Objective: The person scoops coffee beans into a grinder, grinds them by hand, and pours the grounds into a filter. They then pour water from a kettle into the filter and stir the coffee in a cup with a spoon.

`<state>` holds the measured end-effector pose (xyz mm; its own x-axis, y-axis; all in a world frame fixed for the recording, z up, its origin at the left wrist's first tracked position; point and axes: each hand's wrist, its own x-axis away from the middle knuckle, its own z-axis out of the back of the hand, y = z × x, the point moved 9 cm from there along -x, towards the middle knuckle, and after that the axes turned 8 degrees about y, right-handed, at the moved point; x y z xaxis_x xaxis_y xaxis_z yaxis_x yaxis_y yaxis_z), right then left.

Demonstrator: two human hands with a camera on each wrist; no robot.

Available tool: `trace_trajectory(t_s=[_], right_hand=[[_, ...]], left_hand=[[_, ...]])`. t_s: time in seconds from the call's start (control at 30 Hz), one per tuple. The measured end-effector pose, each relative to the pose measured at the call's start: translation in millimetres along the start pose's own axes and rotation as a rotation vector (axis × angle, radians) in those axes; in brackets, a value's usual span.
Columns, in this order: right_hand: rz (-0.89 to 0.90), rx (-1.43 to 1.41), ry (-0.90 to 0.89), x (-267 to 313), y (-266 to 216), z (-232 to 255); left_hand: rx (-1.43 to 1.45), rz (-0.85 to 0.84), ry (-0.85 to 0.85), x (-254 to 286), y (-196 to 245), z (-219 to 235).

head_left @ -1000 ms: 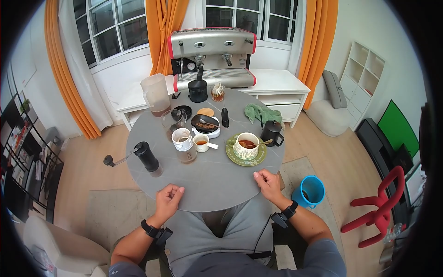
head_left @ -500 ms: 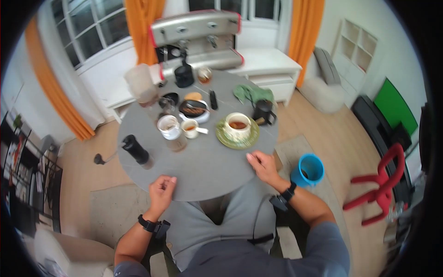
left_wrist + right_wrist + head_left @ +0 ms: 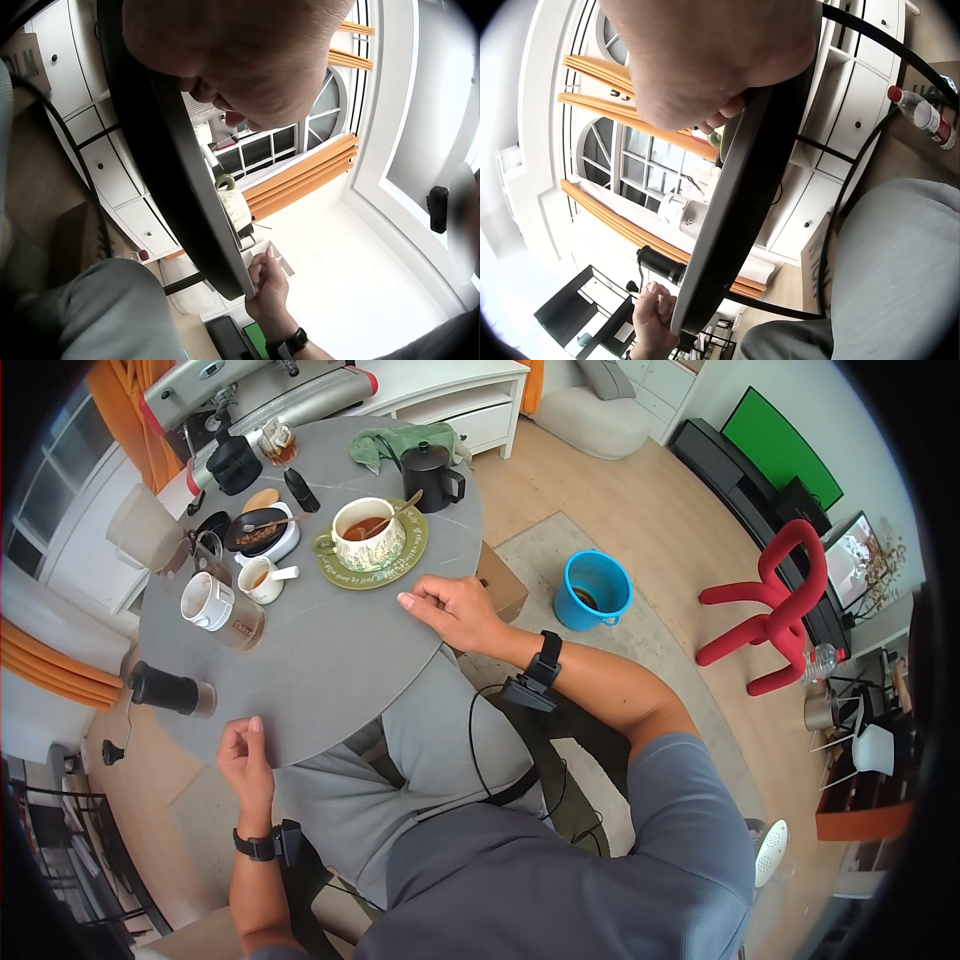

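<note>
My left hand (image 3: pixel 247 762) rests at the near edge of the round grey table (image 3: pixel 315 660), its fingers loosely curled and holding nothing. Closest to it is a black hand coffee grinder (image 3: pixel 165 688) with a crank handle. Farther right along the edge lies my right hand (image 3: pixel 455 610), also loosely curled with nothing in it. Just beyond it stands a patterned cup (image 3: pixel 372 552) of brown liquid with a spoon, set on a green saucer (image 3: pixel 345 575). Both wrist views show the hands at the table rim, with the fingers partly hidden.
A white dripper (image 3: pixel 207 602) sits atop a clear vessel beside a small handled cup (image 3: pixel 262 582). Behind them are a scale (image 3: pixel 283 543) bearing a dark dish of beans, a black kettle (image 3: pixel 430 478) and a green cloth (image 3: pixel 385 444). A blue bucket (image 3: pixel 594 592) stands on the floor.
The head view has swung to the right, so the table now appears farther left and tilted. Both hands keep their places at the table edge.
</note>
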<state>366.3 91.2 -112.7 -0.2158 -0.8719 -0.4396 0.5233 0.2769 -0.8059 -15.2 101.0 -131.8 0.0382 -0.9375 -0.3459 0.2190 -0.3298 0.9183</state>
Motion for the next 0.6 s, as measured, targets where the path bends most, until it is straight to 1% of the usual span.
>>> trace_trajectory(t_s=[0.23,0.4,0.47,0.6], right_hand=[[0.022,-0.014,0.039,0.2,1.4,-0.5],[-0.004,-0.009,0.011,0.8,2.7,-0.1],[-0.019,-0.026,0.011,2.7,3.5,-1.4],[-0.01,-0.025,-0.021,3.9,1.6,1.0]], left_hand=[[-0.005,0.012,0.006,-0.7,-0.1,3.3],[-0.004,0.044,-0.011,1.6,-2.0,2.6],[-0.011,0.009,0.014,1.8,2.2,3.3],[-0.024,0.027,0.008,2.0,1.2,4.4]])
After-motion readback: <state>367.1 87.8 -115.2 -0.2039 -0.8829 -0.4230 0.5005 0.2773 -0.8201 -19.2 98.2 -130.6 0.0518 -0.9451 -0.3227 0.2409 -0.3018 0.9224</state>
